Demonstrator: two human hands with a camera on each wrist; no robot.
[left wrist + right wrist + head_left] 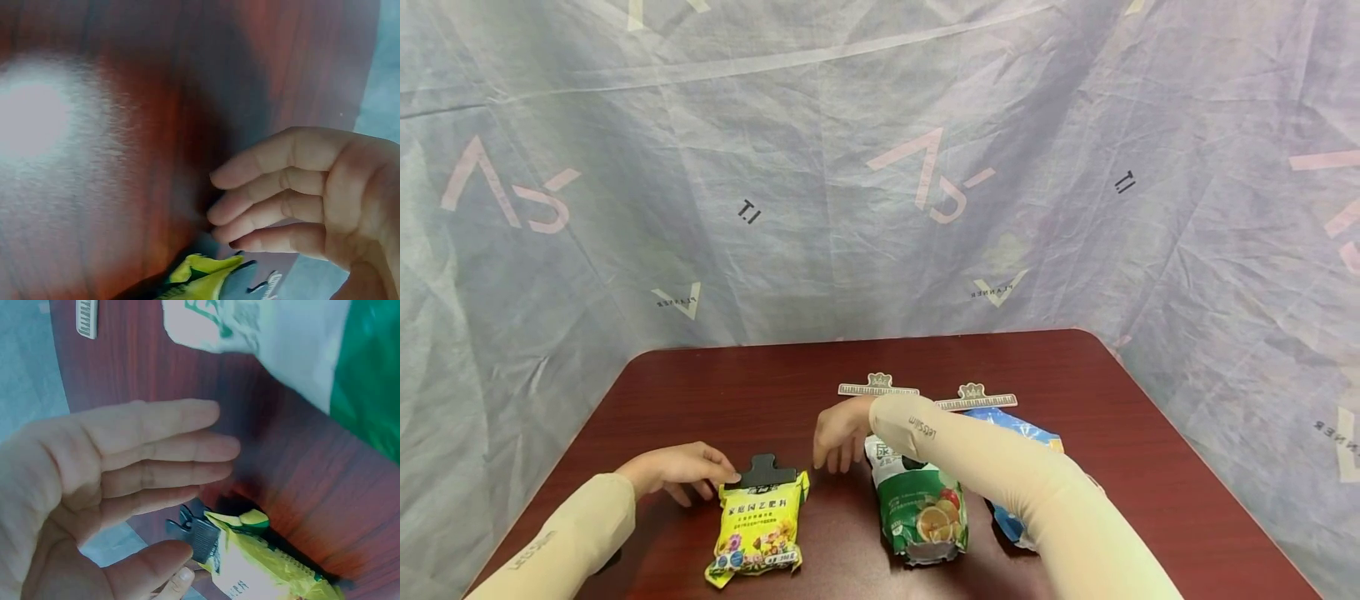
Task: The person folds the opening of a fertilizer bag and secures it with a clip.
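Note:
A yellow fertilizer bag (758, 527) lies on the table with a black clip (765, 473) across its top edge. My left hand (676, 468) is at the clip's left end, fingers extended and loosely bent; whether they touch it I cannot tell. To the right of that clip hovers my right hand (841, 433), holding nothing, its fingers nearly straight in the right wrist view. Just beyond it is a green and white bag (917, 500), its top partly hidden by my right forearm. The right wrist view also shows the black clip (201, 536) on the yellow bag (256, 562).
A blue bag (1011, 422) lies at the right, partly behind my right arm. Two pale ruler-like clips (878, 387) sit farther back on the dark red table (760, 383). A grey printed cloth (820, 208) hangs around the table's back and sides.

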